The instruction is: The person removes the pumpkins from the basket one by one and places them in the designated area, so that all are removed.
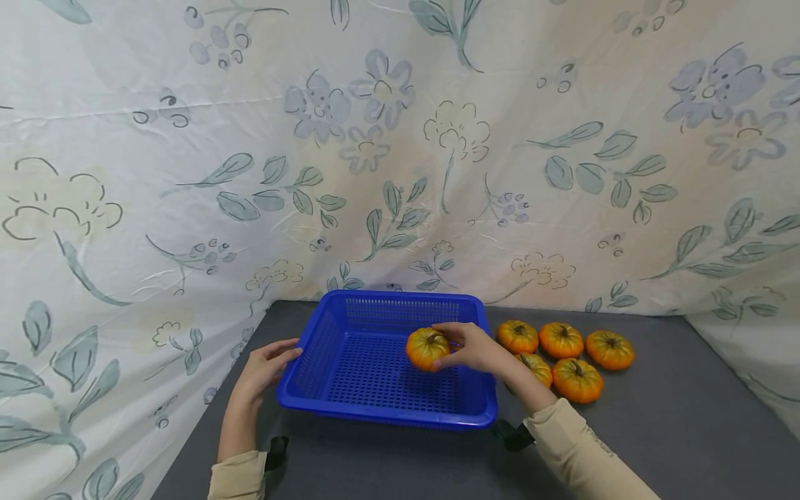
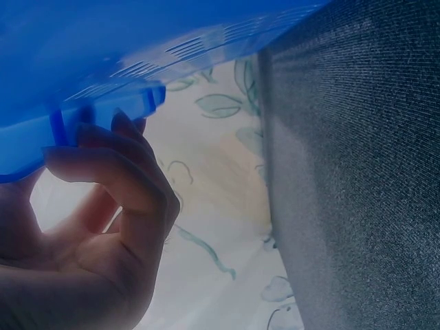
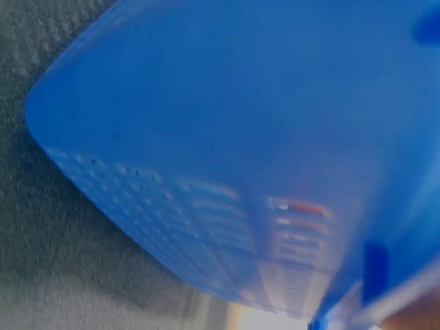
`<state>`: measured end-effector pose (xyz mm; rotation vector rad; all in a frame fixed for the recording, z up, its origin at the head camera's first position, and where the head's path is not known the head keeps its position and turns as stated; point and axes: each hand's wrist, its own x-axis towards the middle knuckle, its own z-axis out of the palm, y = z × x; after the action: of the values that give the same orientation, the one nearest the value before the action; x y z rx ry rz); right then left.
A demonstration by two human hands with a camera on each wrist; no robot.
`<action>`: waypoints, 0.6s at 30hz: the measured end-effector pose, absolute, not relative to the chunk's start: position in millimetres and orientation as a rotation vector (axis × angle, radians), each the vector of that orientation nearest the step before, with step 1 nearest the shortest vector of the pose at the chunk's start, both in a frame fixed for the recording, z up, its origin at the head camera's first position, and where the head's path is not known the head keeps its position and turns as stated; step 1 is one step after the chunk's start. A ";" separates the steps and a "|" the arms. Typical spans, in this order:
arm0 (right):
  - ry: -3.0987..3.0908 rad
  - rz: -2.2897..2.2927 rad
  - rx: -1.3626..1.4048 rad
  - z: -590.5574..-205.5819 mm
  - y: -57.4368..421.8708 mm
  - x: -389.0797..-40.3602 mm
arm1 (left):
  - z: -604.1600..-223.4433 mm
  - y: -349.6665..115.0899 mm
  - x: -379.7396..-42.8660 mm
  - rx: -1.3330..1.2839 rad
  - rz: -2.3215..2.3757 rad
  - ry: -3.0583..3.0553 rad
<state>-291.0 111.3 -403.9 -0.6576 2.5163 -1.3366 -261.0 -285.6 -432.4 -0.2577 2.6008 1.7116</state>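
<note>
A blue plastic basket (image 1: 387, 414) with slotted walls and a lattice floor sits in front of me. At its left side my left hand (image 1: 257, 375) grips the rim; in the left wrist view its curled fingers (image 2: 130, 175) reach under the rim's edge. My right hand (image 1: 473, 348) holds a small orange-yellow pumpkin (image 1: 423, 353) between thumb and fingers, over the right part of the basket. The right wrist view is mostly filled by the basket's outer wall (image 3: 192, 103), and the pumpkin is not visible there.
Several more small pumpkins (image 1: 578, 380) lie grouped right of the basket on the dark grey table (image 1: 675, 417); the right forearm partly covers one of them. A white cloth (image 1: 387, 208) with flower and leaf prints hangs behind and at the sides.
</note>
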 end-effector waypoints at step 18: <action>2.536 -1.456 -0.554 -386.9 170.1 -276.7 | -428.2 -285.3 -258.1 -0.263 1.718 2.597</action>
<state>-276.7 170.1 -386.9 -0.5538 2.5362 -1.4563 -258.1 -285.3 -428.2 -0.2635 2.5967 1.7181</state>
